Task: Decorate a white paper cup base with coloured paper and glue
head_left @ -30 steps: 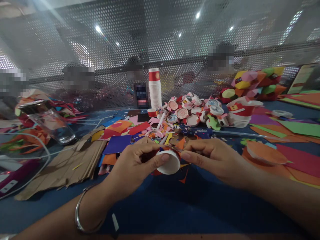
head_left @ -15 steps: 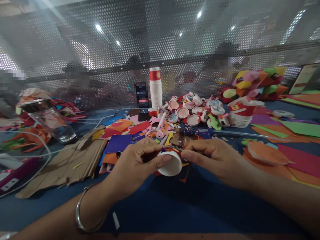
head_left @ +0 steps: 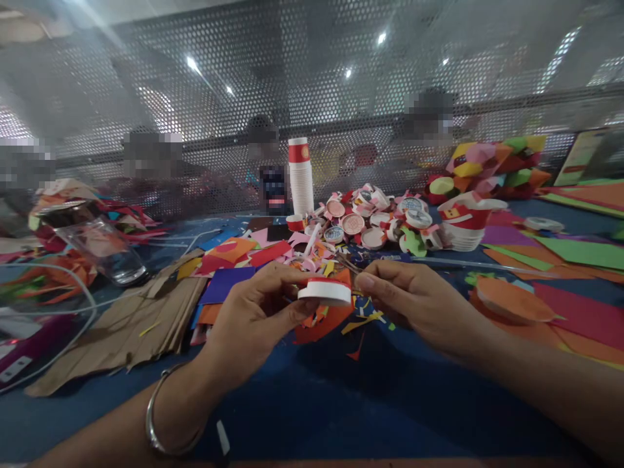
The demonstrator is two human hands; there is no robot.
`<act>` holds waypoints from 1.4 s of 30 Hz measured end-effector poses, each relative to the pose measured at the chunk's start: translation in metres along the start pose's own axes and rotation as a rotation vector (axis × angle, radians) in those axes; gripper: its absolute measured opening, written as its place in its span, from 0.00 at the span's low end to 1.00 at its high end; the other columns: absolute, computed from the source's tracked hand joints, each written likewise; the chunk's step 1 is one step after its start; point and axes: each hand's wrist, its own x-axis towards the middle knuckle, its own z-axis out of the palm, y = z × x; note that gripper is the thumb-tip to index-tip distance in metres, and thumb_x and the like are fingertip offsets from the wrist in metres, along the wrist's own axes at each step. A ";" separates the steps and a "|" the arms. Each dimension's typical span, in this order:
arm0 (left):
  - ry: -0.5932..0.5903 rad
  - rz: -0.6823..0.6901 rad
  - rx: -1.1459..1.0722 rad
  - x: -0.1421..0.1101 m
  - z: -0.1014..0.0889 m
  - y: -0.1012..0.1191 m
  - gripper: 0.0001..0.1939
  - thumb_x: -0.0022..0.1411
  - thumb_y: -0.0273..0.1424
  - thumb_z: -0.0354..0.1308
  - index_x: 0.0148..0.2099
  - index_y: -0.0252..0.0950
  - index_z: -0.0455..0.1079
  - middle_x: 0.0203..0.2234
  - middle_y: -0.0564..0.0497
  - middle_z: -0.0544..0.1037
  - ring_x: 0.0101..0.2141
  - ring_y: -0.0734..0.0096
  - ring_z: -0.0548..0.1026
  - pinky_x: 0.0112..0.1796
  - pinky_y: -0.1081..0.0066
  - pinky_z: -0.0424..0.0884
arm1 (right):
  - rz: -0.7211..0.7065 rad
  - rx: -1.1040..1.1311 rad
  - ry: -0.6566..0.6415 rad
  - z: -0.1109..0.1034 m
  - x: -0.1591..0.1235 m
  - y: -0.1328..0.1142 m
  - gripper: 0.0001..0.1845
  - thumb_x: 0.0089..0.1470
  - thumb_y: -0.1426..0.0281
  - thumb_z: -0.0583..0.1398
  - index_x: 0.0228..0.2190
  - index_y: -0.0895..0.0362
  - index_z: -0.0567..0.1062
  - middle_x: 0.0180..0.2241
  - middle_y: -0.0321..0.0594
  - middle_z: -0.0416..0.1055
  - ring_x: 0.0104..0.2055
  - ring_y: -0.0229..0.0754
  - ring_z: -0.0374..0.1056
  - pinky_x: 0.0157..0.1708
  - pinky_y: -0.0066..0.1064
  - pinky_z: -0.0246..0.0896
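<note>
My left hand [head_left: 260, 309] pinches a cut-down paper cup [head_left: 326, 292], a shallow white piece with a red band, tilted so its side faces me. In my right hand [head_left: 404, 292] is a slim, dark metal tool that looks like a pair of scissors [head_left: 347, 262]; its handles are hidden by my fingers. The points lie just above and behind the cup piece, apart from it. Under both hands are an orange paper piece [head_left: 324, 328] and small coloured scraps [head_left: 363, 318].
Behind my hands is a heap of cut cup bottoms [head_left: 353, 224], beside a tall stack of paper cups [head_left: 301, 179]. Cardboard [head_left: 121, 325] and a clear tumbler [head_left: 110, 250] lie left, coloured sheets [head_left: 580, 312] right. Perforated metal panels [head_left: 219, 97] stand behind, people beyond.
My left hand has turned the cup piece from showing its round white face to showing its side. My right hand and the scissors have drawn slightly away from it.
</note>
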 end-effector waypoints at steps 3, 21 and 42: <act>0.046 0.124 0.069 -0.002 0.000 -0.001 0.10 0.60 0.26 0.67 0.45 0.42 0.83 0.39 0.49 0.79 0.40 0.68 0.78 0.38 0.72 0.75 | 0.054 0.093 -0.028 0.003 0.000 0.000 0.25 0.58 0.47 0.64 0.27 0.56 0.68 0.18 0.25 0.55 0.19 0.29 0.44 0.17 0.25 0.36; -0.239 0.022 -0.244 -0.008 0.008 -0.010 0.29 0.60 0.23 0.69 0.61 0.47 0.70 0.56 0.48 0.76 0.57 0.62 0.76 0.57 0.67 0.74 | 0.085 0.283 -0.058 0.007 -0.001 -0.009 0.24 0.49 0.51 0.72 0.29 0.57 0.73 0.23 0.32 0.69 0.22 0.29 0.60 0.18 0.22 0.48; 0.022 0.335 0.094 -0.012 0.008 -0.012 0.37 0.53 0.23 0.72 0.61 0.46 0.63 0.54 0.48 0.71 0.52 0.60 0.75 0.54 0.60 0.76 | 0.059 0.397 -0.011 0.003 0.000 -0.005 0.21 0.57 0.54 0.67 0.29 0.57 0.71 0.19 0.25 0.57 0.17 0.26 0.44 0.14 0.21 0.34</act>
